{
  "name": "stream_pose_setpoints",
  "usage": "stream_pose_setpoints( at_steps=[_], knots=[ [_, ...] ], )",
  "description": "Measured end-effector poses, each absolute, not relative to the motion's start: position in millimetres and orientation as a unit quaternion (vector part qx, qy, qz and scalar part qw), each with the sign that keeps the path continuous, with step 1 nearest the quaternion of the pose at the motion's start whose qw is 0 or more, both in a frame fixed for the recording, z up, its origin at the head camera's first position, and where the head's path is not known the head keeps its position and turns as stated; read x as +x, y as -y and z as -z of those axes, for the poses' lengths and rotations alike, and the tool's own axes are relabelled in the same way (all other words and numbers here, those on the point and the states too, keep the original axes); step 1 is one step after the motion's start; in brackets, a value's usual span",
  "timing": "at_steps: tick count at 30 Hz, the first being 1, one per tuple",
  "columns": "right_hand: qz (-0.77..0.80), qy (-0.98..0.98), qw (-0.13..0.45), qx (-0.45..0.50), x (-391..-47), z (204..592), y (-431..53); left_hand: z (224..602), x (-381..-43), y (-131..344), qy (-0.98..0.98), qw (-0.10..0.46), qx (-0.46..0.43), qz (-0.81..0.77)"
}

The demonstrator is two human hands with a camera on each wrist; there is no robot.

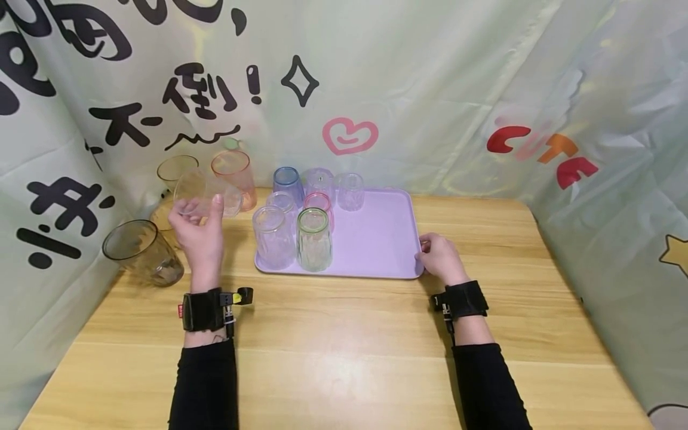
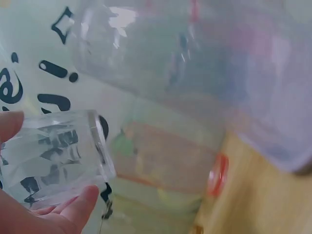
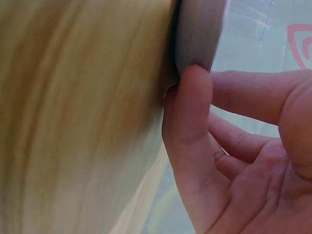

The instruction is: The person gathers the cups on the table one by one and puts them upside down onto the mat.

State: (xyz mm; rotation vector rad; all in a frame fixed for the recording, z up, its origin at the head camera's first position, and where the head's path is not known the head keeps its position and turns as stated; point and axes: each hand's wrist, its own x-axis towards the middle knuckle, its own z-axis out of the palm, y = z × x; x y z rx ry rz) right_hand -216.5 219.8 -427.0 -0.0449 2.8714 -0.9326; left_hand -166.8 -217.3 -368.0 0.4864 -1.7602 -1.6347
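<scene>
My left hand (image 1: pixel 201 239) holds a clear glass (image 1: pixel 192 190) tipped on its side, raised at the left near the other glasses. In the left wrist view, thumb and fingers lie on opposite sides of this glass (image 2: pixel 53 151). Between the thumb and fingers of my right hand (image 1: pixel 442 258) is the right edge of a lilac tray (image 1: pixel 376 239), near its front corner. That grip on the tray rim (image 3: pixel 200 36) also shows in the right wrist view. Several glasses stand on the tray's left half, including a green-rimmed glass (image 1: pixel 314 242) and a clear glass (image 1: pixel 273 239) at the front.
Left of the tray stand a smoky brown glass (image 1: pixel 145 254), a pinkish-orange glass (image 1: pixel 236 176) and a yellowish glass (image 1: pixel 174 170). Behind the wooden table (image 1: pixel 344 346) hangs a printed curtain (image 1: pixel 430 89), which also borders both sides.
</scene>
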Motion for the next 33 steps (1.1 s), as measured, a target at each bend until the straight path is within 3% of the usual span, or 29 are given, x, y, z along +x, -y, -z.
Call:
stream_pose_setpoints(
  at_steps=[7,12,22,33],
  knots=[
    [0.307,-0.951,0.031,-0.025,-215,426,-219,357,-171,198,0.514,0.364,0.104,0.77],
    [0.335,-0.94,-0.048,-0.036,-212,419,-212,351,-169,183,0.432,0.353,0.067,0.827],
    [0.459,-0.851,-0.223,-0.124,-201,392,-178,343,-163,159,0.365,0.282,-0.02,0.887],
    [0.561,-0.752,-0.257,-0.232,-157,340,-136,343,-155,129,0.397,0.181,-0.093,0.895]
  ],
)
